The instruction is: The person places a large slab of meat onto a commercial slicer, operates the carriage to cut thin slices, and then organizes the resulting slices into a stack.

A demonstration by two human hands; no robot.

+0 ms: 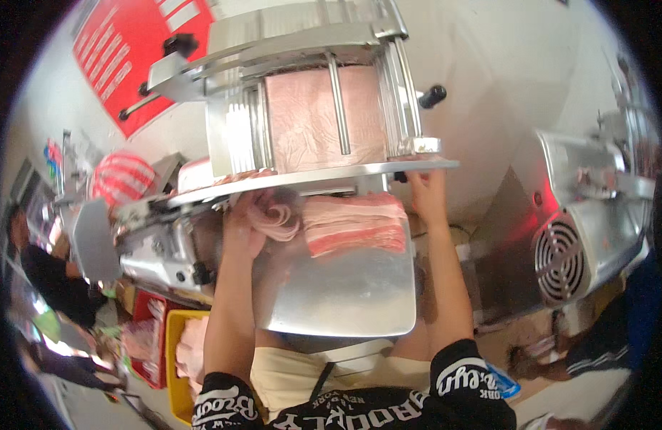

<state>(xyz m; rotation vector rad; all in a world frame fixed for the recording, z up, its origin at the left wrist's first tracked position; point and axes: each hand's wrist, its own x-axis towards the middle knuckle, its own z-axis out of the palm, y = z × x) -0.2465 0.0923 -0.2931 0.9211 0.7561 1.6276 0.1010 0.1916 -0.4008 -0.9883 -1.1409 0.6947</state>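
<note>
A meat slicer point(223, 188) stands in front of me, with a pale pink slab of pork point(295, 118) clamped upright on its carriage under a metal rod. Below the blade edge, my left hand point(248, 226) closes on thin, curled pork slices point(279, 221); its fingers are partly hidden by the meat. At the carriage's right end, the fingers of my right hand point(425, 192) pinch a small black knob point(399, 176) beneath the long metal edge. Between my forearms, overlapping striped pork slices point(354, 226) lie stacked on the steel tray point(338, 301).
To the right stands another slicer point(589, 222) with a round vent, and a person's leg shows near it. Red point(159, 337) and yellow crates point(174, 373) holding meat sit low at left. Farther left are people in dark clothes point(51, 276). A red sign point(134, 57) hangs behind.
</note>
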